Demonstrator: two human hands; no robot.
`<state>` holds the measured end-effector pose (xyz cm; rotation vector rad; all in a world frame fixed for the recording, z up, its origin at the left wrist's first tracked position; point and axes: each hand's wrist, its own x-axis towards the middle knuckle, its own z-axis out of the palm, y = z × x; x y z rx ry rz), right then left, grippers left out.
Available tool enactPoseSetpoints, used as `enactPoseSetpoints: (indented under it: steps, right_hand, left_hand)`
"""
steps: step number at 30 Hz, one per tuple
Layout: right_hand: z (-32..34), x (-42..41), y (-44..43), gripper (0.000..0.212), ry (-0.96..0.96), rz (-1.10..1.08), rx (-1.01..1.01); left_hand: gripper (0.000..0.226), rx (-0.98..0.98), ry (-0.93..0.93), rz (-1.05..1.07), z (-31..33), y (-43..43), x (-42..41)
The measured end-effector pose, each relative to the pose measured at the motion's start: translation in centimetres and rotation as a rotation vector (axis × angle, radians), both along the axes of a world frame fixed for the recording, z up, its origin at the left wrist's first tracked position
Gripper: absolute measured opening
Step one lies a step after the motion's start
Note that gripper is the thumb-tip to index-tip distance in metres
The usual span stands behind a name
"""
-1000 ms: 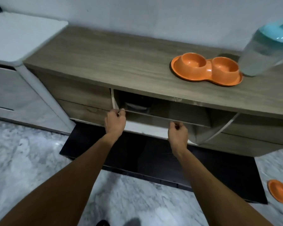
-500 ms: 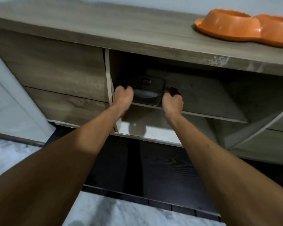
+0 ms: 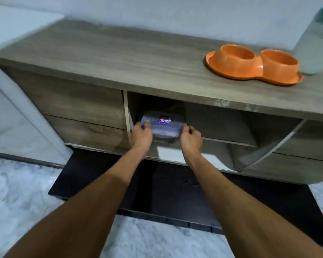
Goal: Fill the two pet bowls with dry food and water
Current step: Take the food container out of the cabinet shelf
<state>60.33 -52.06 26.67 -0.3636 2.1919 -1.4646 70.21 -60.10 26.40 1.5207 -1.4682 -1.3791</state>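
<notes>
Pulled forward since before, the clear, lidded plastic box [image 3: 163, 125] sits at the cabinet [image 3: 119, 58] shelf's edge, left hand [image 3: 141, 134] and right hand [image 3: 190, 137] curled around its ends. Glossy orange twin bowls [image 3: 254, 65] rest atop the woodgrain cabinet, beside a frosted jug [image 3: 315, 47].

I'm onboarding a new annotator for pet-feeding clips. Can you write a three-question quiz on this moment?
1. True or false: both hands, left and right, grip the clear lidded container.
2. Where is the orange double pet bowl? A) on the floor mat B) on the cabinet top C) inside the open shelf
3. Fill in: the container sits at the ___ end of the cabinet's open shelf.

Key: 1 true; 2 B; 3 left.
</notes>
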Motion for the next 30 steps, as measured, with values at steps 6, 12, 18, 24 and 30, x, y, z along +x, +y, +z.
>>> enactPoseSetpoints:
  steps: [6, 12, 18, 24, 30]
  right_hand:
    - [7.5, 3.7, 6.6, 0.032, -0.072, 0.018, 0.097]
    - [16.0, 5.8, 10.9, 0.034, -0.109, 0.080, 0.079]
    - [23.2, 5.1, 10.8, 0.033, -0.073, 0.110, 0.005]
    - [27.3, 1.9, 6.3, 0.033, -0.018, 0.140, -0.069]
    - [28.2, -1.4, -0.7, 0.028, 0.003, 0.075, -0.105]
  left_hand:
    - [0.034, 0.130, -0.039, 0.032, 7.2, 7.2, 4.0]
    - [0.034, 0.126, -0.047, 0.081, 16.0, 12.4, 7.0]
    - [0.030, 0.039, -0.036, 0.101, 23.9, 11.9, 6.2]
    - [0.035, -0.035, -0.014, 0.076, 28.1, 7.1, 3.5]
    - [0.032, -0.066, -0.002, 0.029, 29.5, 0.0, 0.0]
